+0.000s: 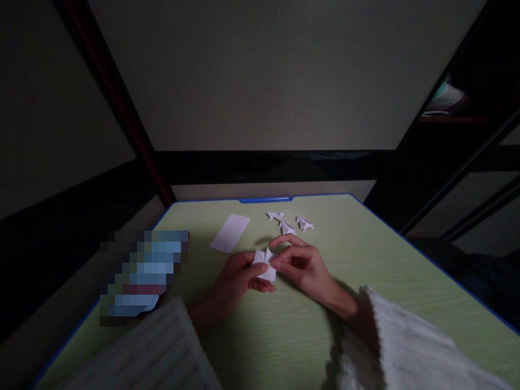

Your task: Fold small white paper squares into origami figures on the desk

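Between my two hands is a small folded white paper [260, 259], with creases and a raised pointed flap along its top. My left hand [239, 273] grips it from the left, thumb across the front and fingers behind. On its right edge my right hand [303, 264] pinches the paper between thumb and index finger, with another finger stretched out above. Just beyond lie three folded white paper figures: one at the left [274, 215], one in the middle [287, 227] and one at the right [304, 223]. They have pointed corners like small origami animals.
A flat white paper sheet [231, 233] lies beyond my left hand. The light green table [252, 346] has a blue edge and a blue handle [266, 200] at the back. At the left is a blurred-out bluish object [148, 276]. Pale panels [276, 76] stand behind the table.
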The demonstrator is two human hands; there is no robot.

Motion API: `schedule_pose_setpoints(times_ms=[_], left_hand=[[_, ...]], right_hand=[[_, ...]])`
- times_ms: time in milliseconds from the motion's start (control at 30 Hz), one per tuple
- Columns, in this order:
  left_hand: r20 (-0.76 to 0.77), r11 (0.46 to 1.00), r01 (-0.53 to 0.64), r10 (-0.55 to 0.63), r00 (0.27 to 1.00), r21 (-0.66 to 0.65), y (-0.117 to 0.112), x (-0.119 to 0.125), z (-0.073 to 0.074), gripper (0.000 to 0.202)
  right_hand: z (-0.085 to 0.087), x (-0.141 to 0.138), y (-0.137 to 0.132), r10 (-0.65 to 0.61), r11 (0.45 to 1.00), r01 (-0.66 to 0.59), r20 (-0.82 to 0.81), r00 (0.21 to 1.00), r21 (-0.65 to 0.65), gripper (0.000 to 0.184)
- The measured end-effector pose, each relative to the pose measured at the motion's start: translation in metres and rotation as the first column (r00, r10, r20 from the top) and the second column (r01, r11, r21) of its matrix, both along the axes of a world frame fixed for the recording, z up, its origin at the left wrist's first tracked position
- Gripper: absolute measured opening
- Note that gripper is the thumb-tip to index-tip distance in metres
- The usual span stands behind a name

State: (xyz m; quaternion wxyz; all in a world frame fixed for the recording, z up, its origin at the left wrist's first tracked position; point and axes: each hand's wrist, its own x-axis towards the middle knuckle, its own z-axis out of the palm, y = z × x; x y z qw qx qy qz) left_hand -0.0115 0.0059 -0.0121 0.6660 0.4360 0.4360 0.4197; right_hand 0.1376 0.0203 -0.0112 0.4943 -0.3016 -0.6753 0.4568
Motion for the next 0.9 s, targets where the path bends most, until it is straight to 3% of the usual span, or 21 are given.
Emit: schedule_pose_setpoints(times_ms=[400,900], left_hand=[[-0.16,0.986,-0.005,0.033,0.987,0.169,-0.0029,0.0032,-0.0012,0.015],[-0.098,0.994,-0.021,0.031,0.995,0.103,-0.0005,-0.0003,-0.0047,0.013]], right_hand=[[-0.0023,-0.0006,-0.0019,-0.036,0.998,0.032,0.085,0.996,0.058,0.014],[0.0012,0.0,-0.0019,-0.03,0.997,0.021,0.12,0.992,0.079,0.014]])
